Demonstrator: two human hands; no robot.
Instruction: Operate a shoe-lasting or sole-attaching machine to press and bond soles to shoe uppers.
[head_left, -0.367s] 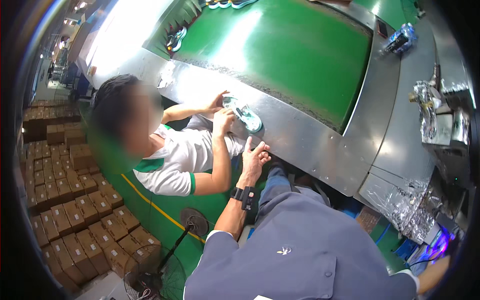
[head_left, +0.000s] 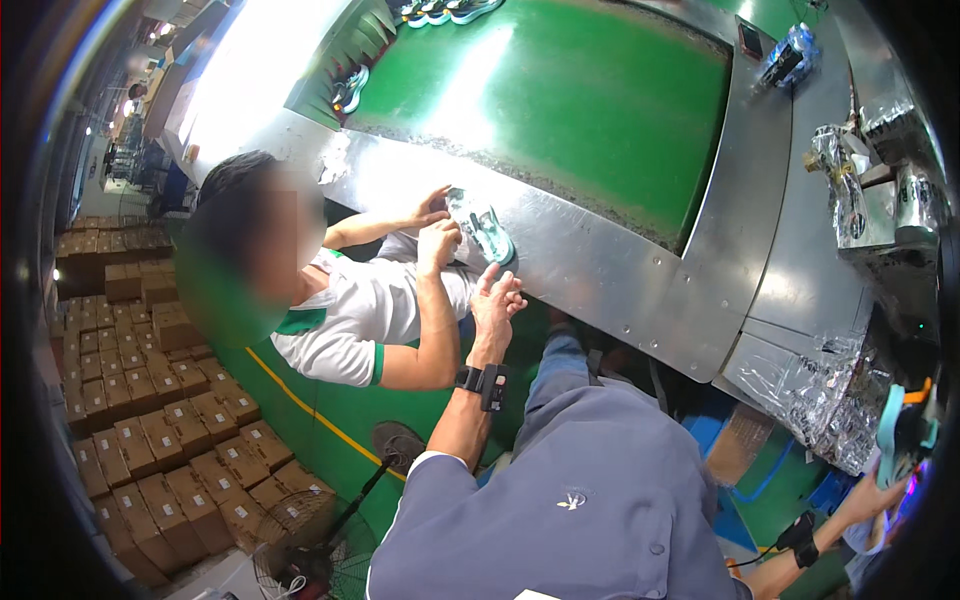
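Note:
My left hand (head_left: 493,305) reaches out near the steel ledge with its fingers apart, holding nothing. Just beyond its fingertips lies a teal and white shoe (head_left: 492,238); whether the fingertips touch it I cannot tell. A co-worker's hands (head_left: 438,232) are at the other end of that shoe. Far to the right, my right hand (head_left: 872,497) grips a dark shoe with a teal sole (head_left: 890,430) and an orange part. That shoe is tilted up near the picture's rim, and its lower end is partly hidden by my fingers.
A steel ledge (head_left: 620,290) borders the green conveyor belt (head_left: 590,120), which carries several shoes (head_left: 350,88). The co-worker (head_left: 350,320) sits at my left. Foil-wrapped equipment (head_left: 880,200) stands on the right. Stacked cartons (head_left: 180,450) and a fan (head_left: 398,445) stand at the left.
My right hand has come into view at the right with the dark and teal shoe. My left hand has shifted slightly left and up, toward the shoe on the ledge.

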